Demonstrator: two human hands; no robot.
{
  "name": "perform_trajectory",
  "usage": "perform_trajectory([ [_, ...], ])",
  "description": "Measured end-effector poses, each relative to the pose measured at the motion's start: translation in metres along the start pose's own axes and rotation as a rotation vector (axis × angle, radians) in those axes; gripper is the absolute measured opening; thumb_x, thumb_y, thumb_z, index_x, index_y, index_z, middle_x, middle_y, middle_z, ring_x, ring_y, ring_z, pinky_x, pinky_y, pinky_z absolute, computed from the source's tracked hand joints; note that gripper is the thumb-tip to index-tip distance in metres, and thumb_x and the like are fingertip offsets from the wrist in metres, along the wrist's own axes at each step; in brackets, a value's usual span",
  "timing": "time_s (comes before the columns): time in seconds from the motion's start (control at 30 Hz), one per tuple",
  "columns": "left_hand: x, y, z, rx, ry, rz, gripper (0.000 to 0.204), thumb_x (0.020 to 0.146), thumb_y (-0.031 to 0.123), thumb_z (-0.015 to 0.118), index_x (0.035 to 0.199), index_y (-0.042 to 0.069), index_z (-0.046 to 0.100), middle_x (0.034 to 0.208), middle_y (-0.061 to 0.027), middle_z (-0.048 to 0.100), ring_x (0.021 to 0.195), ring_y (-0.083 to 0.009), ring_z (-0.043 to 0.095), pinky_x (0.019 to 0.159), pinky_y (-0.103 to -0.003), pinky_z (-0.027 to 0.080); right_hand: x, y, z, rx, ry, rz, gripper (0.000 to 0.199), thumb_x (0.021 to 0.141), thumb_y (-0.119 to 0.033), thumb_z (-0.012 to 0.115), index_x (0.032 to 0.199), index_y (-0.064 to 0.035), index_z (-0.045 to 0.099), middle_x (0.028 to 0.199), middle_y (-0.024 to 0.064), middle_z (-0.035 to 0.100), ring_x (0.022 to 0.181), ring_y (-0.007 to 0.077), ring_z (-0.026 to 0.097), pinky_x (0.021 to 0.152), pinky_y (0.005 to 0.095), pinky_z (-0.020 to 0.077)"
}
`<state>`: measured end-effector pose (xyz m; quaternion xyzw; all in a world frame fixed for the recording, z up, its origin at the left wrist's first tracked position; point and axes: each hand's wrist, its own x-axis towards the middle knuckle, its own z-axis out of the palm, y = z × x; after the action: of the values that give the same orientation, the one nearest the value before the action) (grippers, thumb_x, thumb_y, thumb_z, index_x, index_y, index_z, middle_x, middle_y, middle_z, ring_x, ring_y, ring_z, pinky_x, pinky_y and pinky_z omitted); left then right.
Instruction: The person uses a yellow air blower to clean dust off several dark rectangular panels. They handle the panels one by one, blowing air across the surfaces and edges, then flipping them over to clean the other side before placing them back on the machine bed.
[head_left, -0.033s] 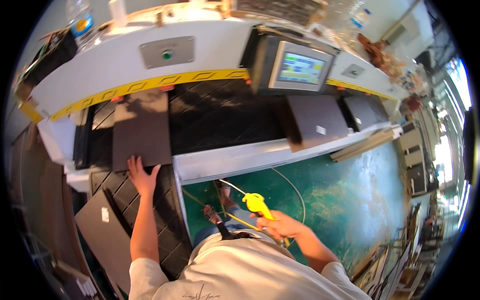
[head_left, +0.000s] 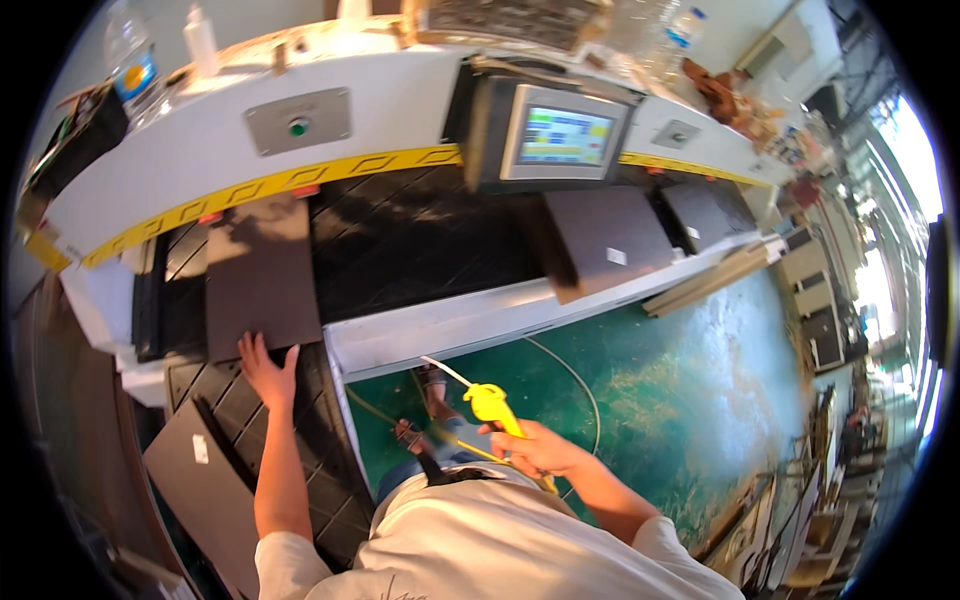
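A dark brown flat panel (head_left: 262, 280) lies on the black machine bed at the left, its far end under the yellow-striped edge of a white beam. My left hand (head_left: 268, 375) rests on its near edge, fingers spread and thumb out to the side. In front of my body, my right hand (head_left: 540, 450) is closed round a yellow air blow gun (head_left: 489, 403). The gun's thin pale nozzle points away to the left, over the green floor. A yellow hose (head_left: 478, 450) runs by the grip.
Two more dark panels (head_left: 612, 232) lie on the bed at the right, below a touch screen (head_left: 563, 138). Another panel (head_left: 195, 490) is at the lower left. Wooden strips (head_left: 705, 283) jut out past the pale front rail (head_left: 430, 330). Bottles (head_left: 135, 70) stand on the beam.
The whole view has shifted slightly, so the machine appears further left and a little lower. Both hands keep their places: left on the panel's edge, right round the air blow gun.
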<state>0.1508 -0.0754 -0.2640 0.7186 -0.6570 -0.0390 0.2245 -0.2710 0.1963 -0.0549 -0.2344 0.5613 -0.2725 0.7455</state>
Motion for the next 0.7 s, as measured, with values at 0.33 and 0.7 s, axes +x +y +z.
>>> perform_trajectory([
  [0.33, -0.036, -0.002, 0.009, 0.014, 0.057, 0.051, 0.066, 0.104, 0.035, 0.066, 0.158, 0.006, 0.045, 0.172, -0.0178, 0.033, 0.159, -0.039, 0.03, 0.129, -0.055, 0.025, 0.029, -0.002, -0.01, -0.352, -0.219, -0.012, 0.036, 0.108, -0.032, 0.064, 0.134, -0.0063, 0.064, 0.09, -0.0012, 0.066, 0.051, 0.0081, 0.051, 0.051, 0.0279, 0.045],
  [0.7, -0.046, 0.016, -0.001, 0.008, -0.051, -0.023, 0.064, 0.106, 0.033, 0.061, 0.162, 0.009, 0.042, 0.175, -0.016, 0.027, 0.157, -0.0368, 0.032, 0.13, -0.055, 0.025, 0.068, -0.216, -0.109, 0.295, 0.537, -1.033, 0.054, 0.101, -0.009, 0.056, 0.154, -0.003, 0.047, 0.068, -0.0022, 0.045, 0.049, 0.0053, 0.042, 0.044, 0.0237, 0.0382],
])
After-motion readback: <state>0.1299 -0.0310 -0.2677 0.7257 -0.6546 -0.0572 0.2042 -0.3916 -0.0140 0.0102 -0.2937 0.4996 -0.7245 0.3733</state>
